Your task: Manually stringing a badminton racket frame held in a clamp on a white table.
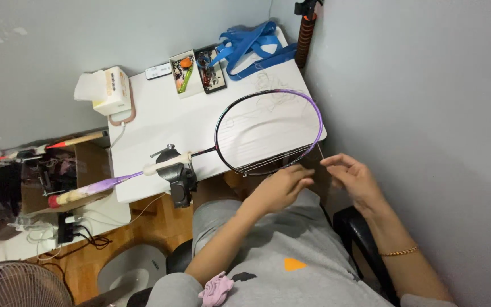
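Both hands [313,182] at purple racket [268,131] rim, w/ string, racket in vise [180,176]

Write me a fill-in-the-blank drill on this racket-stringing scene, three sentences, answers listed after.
1. The badminton racket has a frame coloured black and ____.
2. The racket's shaft is held by a dark ____ fixed at the edge of the white table.
3. The left hand touches the racket's frame, while the right hand, whose wrist wears a thin ____, is beside it.

Missing words: purple; clamp; bracelet
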